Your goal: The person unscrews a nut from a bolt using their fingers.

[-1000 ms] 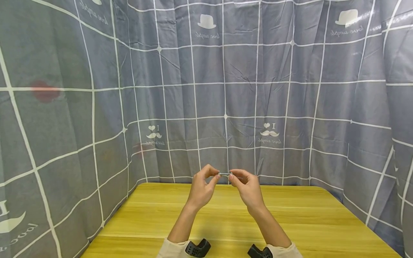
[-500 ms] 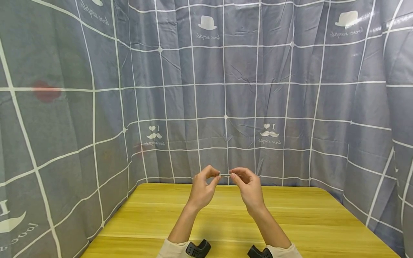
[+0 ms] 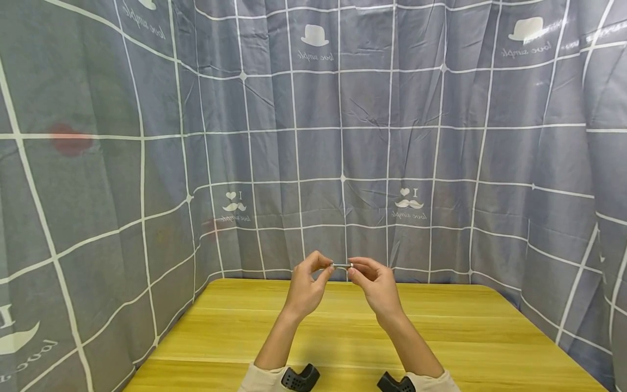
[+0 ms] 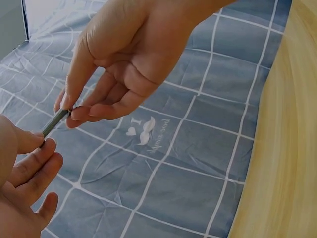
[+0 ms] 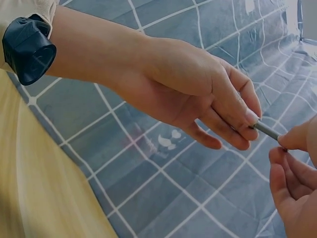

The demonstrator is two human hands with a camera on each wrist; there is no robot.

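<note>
A thin grey threaded bolt (image 3: 341,265) is held level in the air between both hands, over the far edge of the table. My left hand (image 3: 306,286) pinches its left end between thumb and fingertips. At the other end, the thumb and index finger of my right hand (image 3: 379,288) pinch it. The ridges of the bolt (image 4: 53,123) show in the left wrist view, where the right hand (image 4: 133,54) comes in from the top. Both ends of the bolt (image 5: 267,130) are partly hidden by fingertips.
A yellow wood-grain table (image 3: 343,337) lies below the forearms. Grey-blue curtains (image 3: 367,152) with white grid lines hang behind it and at both sides. A black device (image 5: 29,52) is strapped at the left wrist's beige sleeve.
The right fingers spread slightly at the bolt's right end half a second ago and are drawn together on it now. The left hand has stayed nearly still.
</note>
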